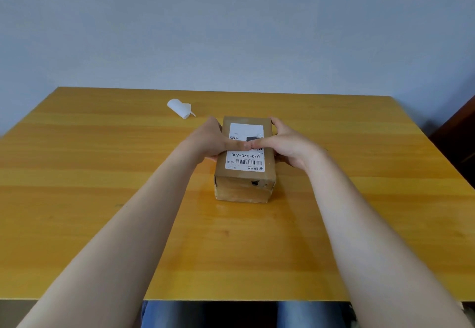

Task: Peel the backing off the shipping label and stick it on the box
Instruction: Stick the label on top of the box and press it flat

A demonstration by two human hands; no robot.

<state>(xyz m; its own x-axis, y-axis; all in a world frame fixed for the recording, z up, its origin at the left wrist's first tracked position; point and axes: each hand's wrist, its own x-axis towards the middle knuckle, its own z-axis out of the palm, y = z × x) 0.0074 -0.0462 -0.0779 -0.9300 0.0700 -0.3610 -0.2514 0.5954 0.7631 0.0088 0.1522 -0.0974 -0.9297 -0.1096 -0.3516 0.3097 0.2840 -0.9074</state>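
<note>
A small brown cardboard box (243, 187) stands in the middle of the table. A white shipping label (244, 162) with a barcode and the code 070-070-A80 lies flat on its top face. My left hand (214, 140) grips the box's left side and my right hand (285, 145) grips its right side. Both thumbs lie across the label and meet tip to tip at its middle. A curled white backing sheet (180, 108) lies on the table behind and to the left of the box.
The yellow wooden table (102, 186) ends at a grey wall behind it. A dark piece of furniture (460, 142) stands past the table's right edge. My knees in blue jeans show under the front edge.
</note>
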